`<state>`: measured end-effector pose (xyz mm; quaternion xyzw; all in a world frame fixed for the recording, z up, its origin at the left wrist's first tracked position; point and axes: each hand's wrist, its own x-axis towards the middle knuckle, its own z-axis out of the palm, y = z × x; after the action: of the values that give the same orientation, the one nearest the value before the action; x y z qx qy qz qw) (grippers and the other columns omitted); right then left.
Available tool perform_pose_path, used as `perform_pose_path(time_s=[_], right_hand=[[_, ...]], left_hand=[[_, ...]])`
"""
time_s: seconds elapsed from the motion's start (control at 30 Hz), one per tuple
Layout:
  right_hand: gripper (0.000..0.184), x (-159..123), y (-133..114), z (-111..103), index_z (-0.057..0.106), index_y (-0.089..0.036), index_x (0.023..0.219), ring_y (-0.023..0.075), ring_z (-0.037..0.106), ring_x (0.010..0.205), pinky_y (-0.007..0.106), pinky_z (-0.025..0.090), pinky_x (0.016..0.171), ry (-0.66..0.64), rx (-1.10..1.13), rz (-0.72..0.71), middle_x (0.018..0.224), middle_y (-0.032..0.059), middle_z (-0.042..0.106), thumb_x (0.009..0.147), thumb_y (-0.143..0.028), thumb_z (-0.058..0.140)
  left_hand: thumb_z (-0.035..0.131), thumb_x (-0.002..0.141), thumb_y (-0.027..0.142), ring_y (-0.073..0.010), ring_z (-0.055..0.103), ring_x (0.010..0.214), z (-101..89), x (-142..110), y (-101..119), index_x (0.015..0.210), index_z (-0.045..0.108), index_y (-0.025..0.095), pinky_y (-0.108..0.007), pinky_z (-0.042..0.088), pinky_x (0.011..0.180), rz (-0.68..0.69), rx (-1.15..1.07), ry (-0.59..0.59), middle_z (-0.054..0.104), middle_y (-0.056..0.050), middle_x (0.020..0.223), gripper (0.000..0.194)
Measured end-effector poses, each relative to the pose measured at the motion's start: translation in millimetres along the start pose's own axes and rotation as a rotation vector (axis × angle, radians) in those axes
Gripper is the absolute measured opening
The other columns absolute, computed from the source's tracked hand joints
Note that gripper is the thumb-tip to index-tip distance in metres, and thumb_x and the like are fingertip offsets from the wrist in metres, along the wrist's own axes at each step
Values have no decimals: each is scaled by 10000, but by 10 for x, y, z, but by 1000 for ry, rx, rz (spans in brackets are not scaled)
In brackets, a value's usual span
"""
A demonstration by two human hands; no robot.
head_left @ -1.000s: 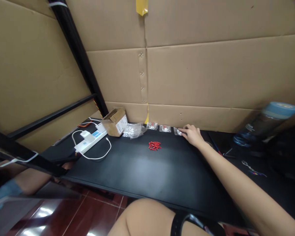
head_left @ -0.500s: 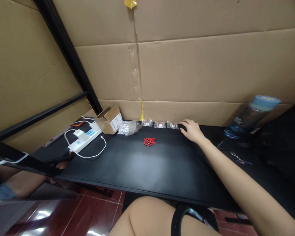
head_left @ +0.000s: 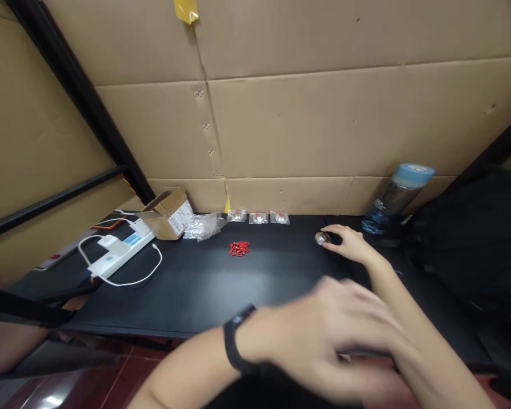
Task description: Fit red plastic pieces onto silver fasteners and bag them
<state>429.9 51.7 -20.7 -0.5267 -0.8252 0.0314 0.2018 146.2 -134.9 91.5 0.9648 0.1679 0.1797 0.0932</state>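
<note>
My right hand lies on the black table near the back, its fingers closed on a small round silvery thing. Left of it, three small clear packets with red contents sit in a row along the cardboard wall. A small heap of red pieces lies in front of them. My left hand, with a black band on the wrist, is over the table's near edge and smeared by motion, so its fingers are unclear.
A small open cardboard box and a crumpled clear bag stand at the back left. A white power strip with chargers and a cable lies further left. A blue-capped water bottle and a black bag are at the right.
My right hand has drawn back from the row of packets toward the right and now holds a small silvery thing. My left hand has come into view from below. The view swung right.
</note>
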Motion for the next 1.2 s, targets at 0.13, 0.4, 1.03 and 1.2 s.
perform_pose_path(time_s=[0.13,0.4,1.03,1.2], right_hand=[[427,-40,1,-36,676,-355,1222,338,623,1145,512,444,913,-100,-20,24,1260,59,702,797,-355,711],[364,12,-166,55,684,-317,1202,337,573,1204,507,375,948,-37,7,7,1255,92,706,839,-342,687],[328,-33,-211,-46,697,-334,1136,289,694,1073,478,400,952,-89,38,128,1117,29,769,815,-277,729],[346,-52,-162,-118,716,-324,1099,281,708,1047,480,426,979,-62,110,122,1072,11,781,765,-250,766]], left_hand=[[666,888,245,-270,538,1185,-74,-386,-1042,1068,719,288,-447,382,992,-426,201,47,704,-49,1123,192],[778,781,319,-296,489,1177,140,-1066,-1833,937,746,282,-432,326,970,-650,207,69,650,-42,1155,164],[584,955,343,-203,611,971,228,-739,-1539,887,678,246,-390,287,932,-661,70,311,733,-6,962,152],[649,914,366,-223,636,1011,305,-668,-1476,926,711,265,-398,311,922,-684,-14,364,765,-8,986,119]])
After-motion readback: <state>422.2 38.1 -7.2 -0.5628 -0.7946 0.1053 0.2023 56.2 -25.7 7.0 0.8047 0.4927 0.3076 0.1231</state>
